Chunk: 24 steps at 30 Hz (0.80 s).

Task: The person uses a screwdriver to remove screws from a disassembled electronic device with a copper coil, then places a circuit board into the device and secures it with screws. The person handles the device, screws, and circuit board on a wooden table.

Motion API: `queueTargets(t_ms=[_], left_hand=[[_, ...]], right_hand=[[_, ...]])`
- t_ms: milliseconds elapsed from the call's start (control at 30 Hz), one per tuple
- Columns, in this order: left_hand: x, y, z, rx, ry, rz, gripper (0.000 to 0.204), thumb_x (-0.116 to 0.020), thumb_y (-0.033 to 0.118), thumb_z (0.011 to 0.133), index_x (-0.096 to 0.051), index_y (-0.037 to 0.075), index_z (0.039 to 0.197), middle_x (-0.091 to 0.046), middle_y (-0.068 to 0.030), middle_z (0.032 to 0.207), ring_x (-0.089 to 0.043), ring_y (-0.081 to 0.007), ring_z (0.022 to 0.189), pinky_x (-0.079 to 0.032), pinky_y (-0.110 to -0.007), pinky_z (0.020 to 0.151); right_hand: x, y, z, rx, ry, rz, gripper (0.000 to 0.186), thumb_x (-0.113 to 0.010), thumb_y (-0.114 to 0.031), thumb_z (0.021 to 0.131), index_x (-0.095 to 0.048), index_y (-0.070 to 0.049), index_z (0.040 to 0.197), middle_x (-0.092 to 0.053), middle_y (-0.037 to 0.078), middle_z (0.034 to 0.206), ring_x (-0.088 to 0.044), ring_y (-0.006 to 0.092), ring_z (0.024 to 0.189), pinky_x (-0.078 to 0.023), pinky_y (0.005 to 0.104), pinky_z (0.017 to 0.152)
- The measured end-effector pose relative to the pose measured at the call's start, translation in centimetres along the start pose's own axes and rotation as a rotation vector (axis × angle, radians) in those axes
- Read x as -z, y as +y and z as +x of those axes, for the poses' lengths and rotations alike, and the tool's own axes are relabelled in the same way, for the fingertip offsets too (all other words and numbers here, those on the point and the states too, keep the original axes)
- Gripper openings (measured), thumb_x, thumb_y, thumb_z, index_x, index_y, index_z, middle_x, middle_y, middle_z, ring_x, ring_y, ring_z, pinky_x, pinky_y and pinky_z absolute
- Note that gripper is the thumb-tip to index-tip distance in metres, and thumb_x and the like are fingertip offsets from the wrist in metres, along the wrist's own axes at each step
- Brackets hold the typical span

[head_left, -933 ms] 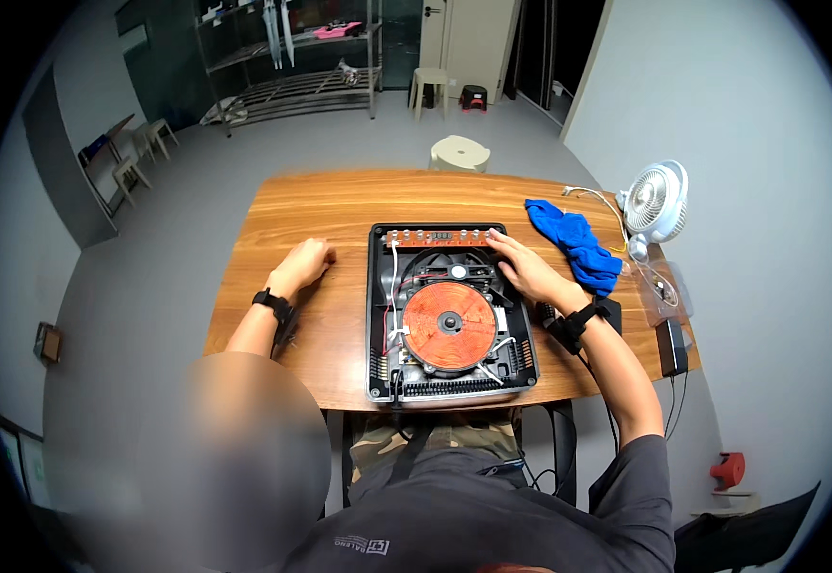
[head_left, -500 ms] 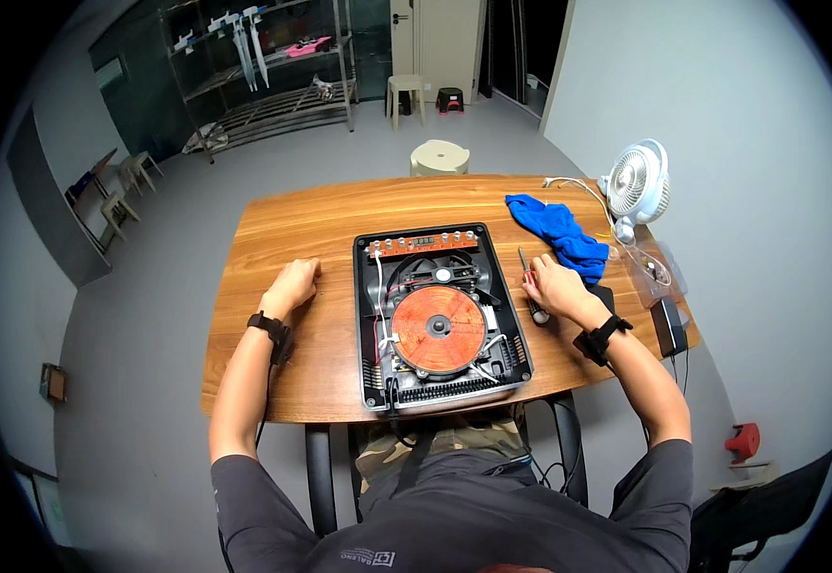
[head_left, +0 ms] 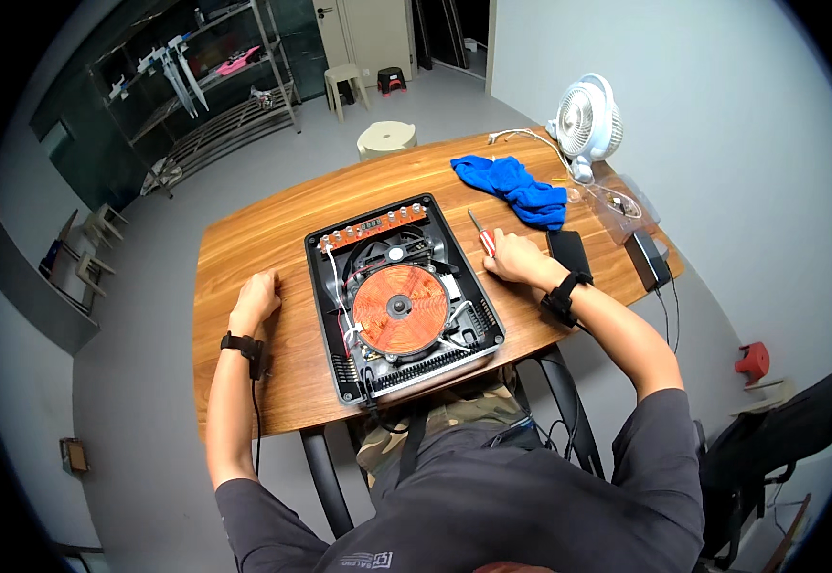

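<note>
An opened induction cooker lies on the table, its black casing exposing a round copper-orange coil. Along its far end runs an orange control board with several buttons. Just right of the casing, my right hand is closed round a screwdriver with a red and white handle. Its metal tip points away from me; the rear of the handle is hidden by the hand. To the left of the cooker my left hand rests on the wood with fingers curled in, and nothing shows in it.
A blue cloth lies beyond my right hand, near a black flat box. At the table's right edge are a white fan, a clear plastic tray and a black adapter. A cream stool stands past the far edge.
My right hand has taken up the screwdriver, which half a second ago lay partly under it on the table. The whole view has turned and shifted; my left hand stays beside the cooker.
</note>
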State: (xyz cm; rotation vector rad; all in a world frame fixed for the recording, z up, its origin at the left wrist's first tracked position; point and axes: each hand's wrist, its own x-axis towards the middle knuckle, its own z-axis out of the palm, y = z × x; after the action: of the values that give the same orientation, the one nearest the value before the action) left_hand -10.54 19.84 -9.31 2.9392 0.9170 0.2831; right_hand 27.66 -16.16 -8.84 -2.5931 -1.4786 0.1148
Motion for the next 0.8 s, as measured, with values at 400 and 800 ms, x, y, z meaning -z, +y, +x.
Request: queueTargets(t_ms=[400,800], left_hand=[[8.8,6.4,1.7,0.044,0.054,-0.486,0.016,-0.071,0.013,0.090,-0.075,-0.002,0.094,-0.075,-0.0135,0.082,-0.071,-0.0183,0.074,-0.056,-0.032,0.070],[8.6,15.6,3.4,-0.115,-0.035,-1.213,0.015,-0.069,0.011,0.095,-0.072,-0.002,0.104,-0.074,-0.0080,0.091,-0.071,-0.0122,0.083,-0.055,-0.024,0.070]], right_hand=[[5.8,-0.3,-0.3,0.217,0.235,0.325,0.032,-0.059,-0.023,0.092,-0.056,0.002,0.112,-0.065,0.026,0.100,-0.064,0.0452,0.092,-0.051,0.0502,0.078],[7.7,-5.5,-1.2,0.545,0.169,0.376,0.034,-0.065,-0.029,0.094,-0.058,-0.004,0.116,-0.066,0.019,0.103,-0.066,0.0372,0.096,-0.053,0.0442,0.082]])
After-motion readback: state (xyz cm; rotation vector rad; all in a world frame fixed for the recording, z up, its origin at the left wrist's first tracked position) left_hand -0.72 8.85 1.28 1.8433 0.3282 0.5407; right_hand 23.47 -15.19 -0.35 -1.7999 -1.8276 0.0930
